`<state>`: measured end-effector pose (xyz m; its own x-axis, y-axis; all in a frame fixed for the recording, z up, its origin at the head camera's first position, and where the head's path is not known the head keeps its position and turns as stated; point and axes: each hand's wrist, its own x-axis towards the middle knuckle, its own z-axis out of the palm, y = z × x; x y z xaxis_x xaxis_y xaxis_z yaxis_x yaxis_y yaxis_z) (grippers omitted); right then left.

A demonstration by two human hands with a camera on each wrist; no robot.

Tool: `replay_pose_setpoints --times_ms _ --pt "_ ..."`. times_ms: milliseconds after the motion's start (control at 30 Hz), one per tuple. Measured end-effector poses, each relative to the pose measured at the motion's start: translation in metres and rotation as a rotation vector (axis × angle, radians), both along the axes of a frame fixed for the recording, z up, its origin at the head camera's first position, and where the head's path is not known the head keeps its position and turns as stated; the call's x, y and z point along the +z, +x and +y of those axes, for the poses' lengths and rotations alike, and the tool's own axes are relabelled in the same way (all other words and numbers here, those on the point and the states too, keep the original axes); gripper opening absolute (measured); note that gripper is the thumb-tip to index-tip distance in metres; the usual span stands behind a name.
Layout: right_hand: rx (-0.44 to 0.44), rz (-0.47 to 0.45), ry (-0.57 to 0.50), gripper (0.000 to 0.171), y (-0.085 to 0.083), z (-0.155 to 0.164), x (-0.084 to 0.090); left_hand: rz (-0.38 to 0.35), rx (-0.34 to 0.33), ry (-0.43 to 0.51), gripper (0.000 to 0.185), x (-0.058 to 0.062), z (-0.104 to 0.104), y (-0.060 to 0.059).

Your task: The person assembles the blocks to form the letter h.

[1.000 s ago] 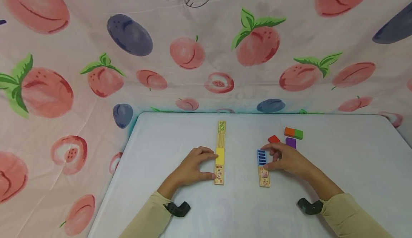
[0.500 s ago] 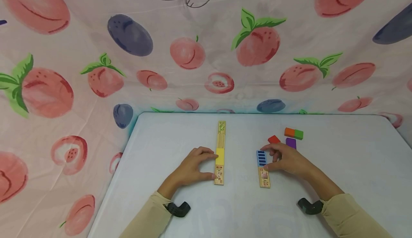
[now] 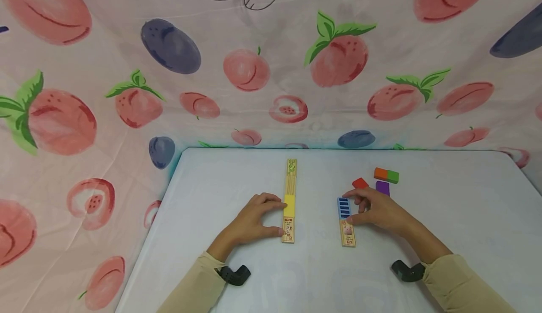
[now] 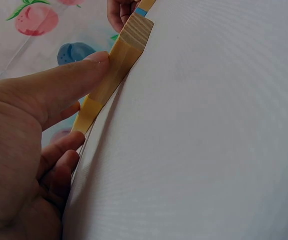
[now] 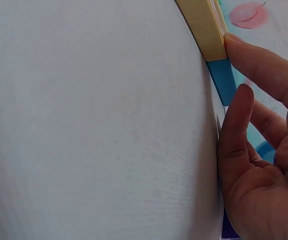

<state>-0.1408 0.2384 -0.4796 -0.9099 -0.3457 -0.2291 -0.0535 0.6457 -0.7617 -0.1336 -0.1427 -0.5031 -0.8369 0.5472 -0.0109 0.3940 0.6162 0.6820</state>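
Observation:
My left hand (image 3: pixel 253 216) touches the left edge of a row of wooden blocks with thumb and fingertip, its fingers fairly straight. In that row lie a yellow block (image 3: pixel 289 205) and, nearest me, a printed wooden block (image 3: pixel 288 230); a wooden block with green print (image 3: pixel 291 167) is at the far end. My right hand (image 3: pixel 378 208) rests its thumb and index fingertip along the right side of a shorter row. This has a blue block with dark bars (image 3: pixel 344 207) and a printed wooden block (image 3: pixel 348 234). In the right wrist view the thumb (image 5: pixel 246 52) meets the wooden block's side.
Beyond the right hand lie a red block (image 3: pixel 360 182), an orange block (image 3: pixel 380 173), a green block (image 3: pixel 393 177) and a purple block (image 3: pixel 383 188). The white table (image 3: pixel 237 172) ends at a fruit-printed cloth (image 3: pixel 262 30) at its back and left.
The blue block and its printed wooden neighbour have slid very slightly toward me, mostly between the two earlier frames. Both hands stay almost in place.

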Motion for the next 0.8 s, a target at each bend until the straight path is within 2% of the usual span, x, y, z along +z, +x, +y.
replay_pose_setpoints --times_ms 533,800 --pt "0.008 -0.009 0.003 0.061 -0.0006 0.0 -0.0009 0.004 -0.001 -0.006 0.064 -0.0023 -0.0008 -0.0008" --pt "-0.016 -0.03 -0.019 0.06 0.0004 0.0012 0.0004 0.009 -0.006 -0.006 0.064 -0.0026 -0.0007 -0.0016"
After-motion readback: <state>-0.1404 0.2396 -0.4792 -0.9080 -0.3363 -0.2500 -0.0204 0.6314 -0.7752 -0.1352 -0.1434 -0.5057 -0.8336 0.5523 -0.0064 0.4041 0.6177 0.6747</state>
